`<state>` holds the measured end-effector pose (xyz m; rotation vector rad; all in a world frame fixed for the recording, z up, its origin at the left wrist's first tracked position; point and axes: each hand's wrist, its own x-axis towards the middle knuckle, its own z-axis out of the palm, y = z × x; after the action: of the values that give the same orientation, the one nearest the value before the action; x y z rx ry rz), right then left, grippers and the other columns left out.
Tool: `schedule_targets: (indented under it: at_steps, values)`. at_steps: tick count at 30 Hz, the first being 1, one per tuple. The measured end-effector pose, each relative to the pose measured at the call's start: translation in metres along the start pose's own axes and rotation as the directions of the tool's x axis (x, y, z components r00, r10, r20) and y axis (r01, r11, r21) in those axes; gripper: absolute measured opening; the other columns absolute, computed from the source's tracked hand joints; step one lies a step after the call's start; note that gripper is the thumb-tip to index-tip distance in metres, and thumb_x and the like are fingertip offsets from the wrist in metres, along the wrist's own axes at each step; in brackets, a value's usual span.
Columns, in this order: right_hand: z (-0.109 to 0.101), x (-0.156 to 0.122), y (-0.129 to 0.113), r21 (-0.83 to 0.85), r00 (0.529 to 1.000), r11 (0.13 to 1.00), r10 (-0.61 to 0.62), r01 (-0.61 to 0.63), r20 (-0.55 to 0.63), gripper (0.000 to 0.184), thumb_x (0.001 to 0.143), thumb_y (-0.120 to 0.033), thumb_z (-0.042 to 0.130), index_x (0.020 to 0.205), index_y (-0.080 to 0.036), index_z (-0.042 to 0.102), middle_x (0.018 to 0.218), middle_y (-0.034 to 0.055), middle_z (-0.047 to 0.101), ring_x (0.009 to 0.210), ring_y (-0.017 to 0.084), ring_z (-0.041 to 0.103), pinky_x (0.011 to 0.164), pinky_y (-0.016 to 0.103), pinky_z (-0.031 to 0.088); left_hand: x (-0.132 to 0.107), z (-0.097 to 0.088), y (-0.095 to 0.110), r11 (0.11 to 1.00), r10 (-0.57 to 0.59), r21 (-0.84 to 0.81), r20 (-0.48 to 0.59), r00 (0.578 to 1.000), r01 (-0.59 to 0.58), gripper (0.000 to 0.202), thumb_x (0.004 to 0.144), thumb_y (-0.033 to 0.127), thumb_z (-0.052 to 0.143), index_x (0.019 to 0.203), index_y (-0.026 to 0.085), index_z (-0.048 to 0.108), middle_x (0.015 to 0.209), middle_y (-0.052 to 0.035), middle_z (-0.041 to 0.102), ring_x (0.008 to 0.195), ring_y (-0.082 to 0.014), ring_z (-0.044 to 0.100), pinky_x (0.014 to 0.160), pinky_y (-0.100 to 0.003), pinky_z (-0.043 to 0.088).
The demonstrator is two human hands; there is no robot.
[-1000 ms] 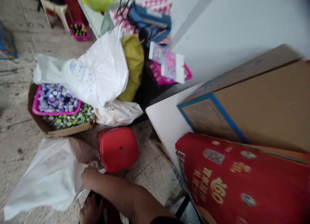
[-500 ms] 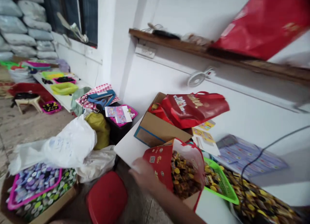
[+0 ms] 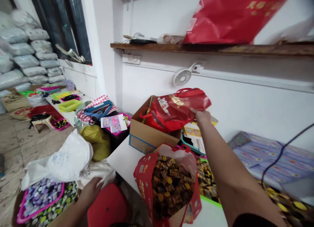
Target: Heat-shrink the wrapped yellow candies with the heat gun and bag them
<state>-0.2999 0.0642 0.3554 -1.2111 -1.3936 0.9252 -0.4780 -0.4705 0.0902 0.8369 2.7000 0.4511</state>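
My right hand is closed on the right side of a red shopping bag with gold and white print. That bag lies tilted over an open cardboard box. Nearer to me, another red paper bag stands open, filled with small brown-and-gold pieces. Low on the left, my left hand has its fingers stretched out beside a white plastic sack and a red stool. It appears to hold nothing, though its fingertips are partly unclear.
Pink basket holds purple-and-white pieces at lower left. A blue device with cables lies beyond the sacks. On the wall are a small fan and a wooden shelf. A black cable hangs at right.
My right arm has come forward past the filled paper bag, and its hand is now on the red shopping bag. My left hand has come into view. The view has shifted and levelled.
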Motion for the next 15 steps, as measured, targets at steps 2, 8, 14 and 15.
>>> schedule_targets:
  at_steps: [2,8,14,15]
  values:
    - [0.015,0.007,-0.013,0.059,0.999,0.998,0.020,-0.018,-0.027,0.021,0.074,-0.015,0.076,0.092,-0.006,0.070,0.087,0.0124,0.072,0.070,0.020,0.067,0.064,0.034,0.057,0.042,-0.032,0.062,0.958,0.287,-0.012,0.008,0.958,-0.287,0.032,0.101,0.027,0.048,0.125,0.025,0.070,0.128,-0.0090,0.071,0.122,-0.0254,0.063,0.111,-0.039,0.049]
    - [-0.033,0.020,-0.086,0.210,0.852,0.828,-0.522,0.519,-0.049,0.023,0.083,-0.024,0.073,0.098,-0.006,0.073,0.096,0.0046,0.075,0.086,0.018,0.070,0.083,0.037,0.056,0.142,-0.092,0.260,0.709,0.704,0.276,-0.224,0.674,-0.649,0.075,0.089,0.026,0.068,0.157,0.009,0.041,0.164,-0.0220,0.036,0.154,-0.0374,0.029,0.125,-0.052,0.029]
    - [-0.163,0.006,-0.090,-0.143,0.742,0.754,-0.656,0.641,-0.136,0.017,0.081,-0.026,0.079,0.083,-0.012,0.070,0.087,0.0036,0.072,0.071,0.016,0.064,0.070,0.031,0.054,0.187,-0.093,0.329,0.563,0.751,0.407,0.109,0.651,-0.719,0.048,0.083,0.026,0.073,0.128,0.013,0.066,0.126,-0.0196,0.071,0.123,-0.0363,0.063,0.109,-0.047,0.046]
    - [-0.179,0.004,-0.079,-0.195,0.741,0.758,-0.651,0.622,-0.167,0.018,0.081,-0.027,0.079,0.079,-0.014,0.068,0.082,0.0027,0.071,0.067,0.015,0.062,0.065,0.030,0.052,0.192,-0.090,0.333,0.545,0.733,0.410,0.190,0.653,-0.731,0.035,0.084,0.025,0.071,0.118,0.015,0.070,0.116,-0.0169,0.074,0.113,-0.0336,0.068,0.101,-0.042,0.050]
